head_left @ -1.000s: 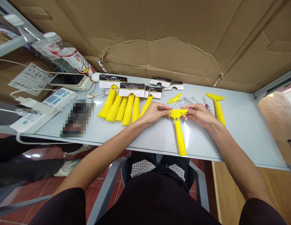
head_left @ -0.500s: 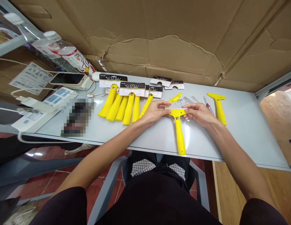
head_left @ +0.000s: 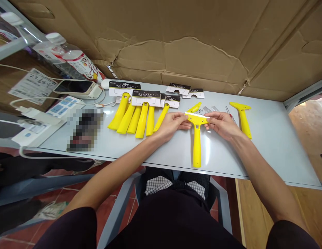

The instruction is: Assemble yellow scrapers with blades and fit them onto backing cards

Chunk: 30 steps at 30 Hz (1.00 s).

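Between my two hands is a yellow T-shaped scraper [head_left: 197, 141], its handle pointing down toward me and a pale strip along its top edge. My left hand [head_left: 173, 123] pinches the left end of the head. The right end is pinched by my right hand [head_left: 220, 124]. Just beyond them lie a loose yellow piece [head_left: 194, 107], small screws [head_left: 200, 111] and metal blades [head_left: 207, 109]. A red screwdriver [head_left: 229, 112], partly hidden, is behind my right hand. Further right rests another yellow scraper [head_left: 243, 119].
Several yellow handles [head_left: 142, 121] with black-and-white cards lie left of my hands. More cards [head_left: 178, 89] sit at the back. A power strip [head_left: 38, 121], phone [head_left: 74, 87] and bottles [head_left: 80, 64] occupy the left. Cardboard [head_left: 176, 41] stands behind the table [head_left: 275, 148].
The scraper's head has tilted so its pale top edge shows more, and its handle has swung slightly left. Both hands still grip it. At the lower left, a person's leg and shoe have shifted.
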### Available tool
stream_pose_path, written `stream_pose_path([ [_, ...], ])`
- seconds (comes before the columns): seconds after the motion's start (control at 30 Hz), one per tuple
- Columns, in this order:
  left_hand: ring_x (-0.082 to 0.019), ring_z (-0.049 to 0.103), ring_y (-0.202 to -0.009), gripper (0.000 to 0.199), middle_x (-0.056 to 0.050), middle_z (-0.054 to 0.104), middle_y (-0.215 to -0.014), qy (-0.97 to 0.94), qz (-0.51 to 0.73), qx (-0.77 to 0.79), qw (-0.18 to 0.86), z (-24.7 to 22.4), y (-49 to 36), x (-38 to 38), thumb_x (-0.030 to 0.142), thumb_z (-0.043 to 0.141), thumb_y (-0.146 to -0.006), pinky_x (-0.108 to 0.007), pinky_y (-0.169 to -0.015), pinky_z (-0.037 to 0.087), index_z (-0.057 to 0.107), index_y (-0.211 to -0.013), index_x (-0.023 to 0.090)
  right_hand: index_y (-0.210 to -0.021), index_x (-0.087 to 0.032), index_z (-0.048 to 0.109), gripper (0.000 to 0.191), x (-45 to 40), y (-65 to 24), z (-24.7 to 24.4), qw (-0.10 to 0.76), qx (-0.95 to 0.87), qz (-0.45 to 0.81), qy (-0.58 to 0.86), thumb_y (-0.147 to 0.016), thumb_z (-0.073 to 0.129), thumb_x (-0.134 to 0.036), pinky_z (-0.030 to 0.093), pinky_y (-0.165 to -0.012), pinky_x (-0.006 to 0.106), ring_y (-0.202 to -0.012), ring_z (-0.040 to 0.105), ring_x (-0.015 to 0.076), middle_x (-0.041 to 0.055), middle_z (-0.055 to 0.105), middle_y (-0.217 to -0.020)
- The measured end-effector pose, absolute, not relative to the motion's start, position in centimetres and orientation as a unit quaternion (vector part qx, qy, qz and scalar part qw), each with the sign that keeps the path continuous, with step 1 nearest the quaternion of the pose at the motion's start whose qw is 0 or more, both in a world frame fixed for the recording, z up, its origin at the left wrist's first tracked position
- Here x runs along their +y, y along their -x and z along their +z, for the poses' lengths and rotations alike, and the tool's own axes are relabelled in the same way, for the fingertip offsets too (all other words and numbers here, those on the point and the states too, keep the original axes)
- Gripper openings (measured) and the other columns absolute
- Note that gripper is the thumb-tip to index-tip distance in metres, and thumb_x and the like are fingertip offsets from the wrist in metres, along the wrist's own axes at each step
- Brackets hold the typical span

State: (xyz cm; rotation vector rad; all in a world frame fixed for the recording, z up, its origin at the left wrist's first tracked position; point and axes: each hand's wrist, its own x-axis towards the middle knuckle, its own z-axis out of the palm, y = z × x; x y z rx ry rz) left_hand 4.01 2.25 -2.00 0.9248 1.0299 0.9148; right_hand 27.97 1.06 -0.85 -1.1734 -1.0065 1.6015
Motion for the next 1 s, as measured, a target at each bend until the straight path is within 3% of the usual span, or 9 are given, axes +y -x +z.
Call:
stream_pose_path([
  [0.23,-0.019,0.079,-0.080,0.014,-0.017,0.083,-0.096,-0.391,0.406,0.433,0.703,-1.7,-3.9,2.0,0.020,0.075,-0.096,-0.033,-0.083,0.066,0.081,-0.091,0.008,-0.096,-0.016,0.082,0.026,1.1,-28.0,-1.1,0.454,-0.407,0.645,0.461,-0.072,0.093,-0.019,0.065,-0.077,0.038,-0.072,0.074,0.0180,0.0107,0.080,-0.095],
  [0.43,-0.021,0.079,-0.084,0.018,-0.018,0.083,-0.096,-0.372,0.409,0.431,0.714,-1.6,-4.1,2.0,0.021,0.071,-0.100,-0.036,-0.085,0.065,0.082,-0.092,0.009,-0.099,-0.018,0.080,0.027,1.0,-27.9,-1.3,0.445,-0.415,0.648,0.458,-0.075,0.093,-0.022,0.067,-0.082,0.041,-0.076,0.075,0.0194,0.0104,0.080,-0.097],
  [0.67,-0.019,0.079,-0.075,0.019,-0.016,0.081,-0.085,-0.375,0.419,0.455,0.690,-1.3,-4.4,2.0,0.015,0.068,-0.099,-0.032,-0.077,0.064,0.079,-0.086,0.007,-0.105,-0.017,0.075,0.033,0.8,-27.8,-0.9,0.409,-0.447,0.620,0.498,-0.078,0.092,-0.025,0.065,-0.061,0.032,-0.074,0.077,0.0198,0.0086,0.077,-0.094],
  [0.9,-0.019,0.078,-0.075,0.020,-0.016,0.081,-0.084,-0.380,0.415,0.462,0.685,-1.3,-4.4,2.0,0.016,0.067,-0.100,-0.034,-0.080,0.065,0.080,-0.086,0.008,-0.112,-0.018,0.072,0.032,0.4,-27.5,-0.3,0.381,-0.489,0.591,0.516,-0.088,0.086,-0.033,0.061,-0.053,0.030,-0.067,0.077,0.0203,0.0065,0.075,-0.084],
  [1.0,-0.019,0.078,-0.076,0.020,-0.016,0.081,-0.085,-0.385,0.413,0.464,0.682,-1.4,-4.4,2.0,0.016,0.067,-0.100,-0.035,-0.082,0.065,0.080,-0.086,0.008,-0.116,-0.018,0.073,0.030,0.5,-27.7,0.4,0.374,-0.508,0.560,0.537,-0.093,0.080,-0.034,0.058,-0.051,0.029,-0.064,0.075,0.0181,0.0103,0.078,-0.096],
])
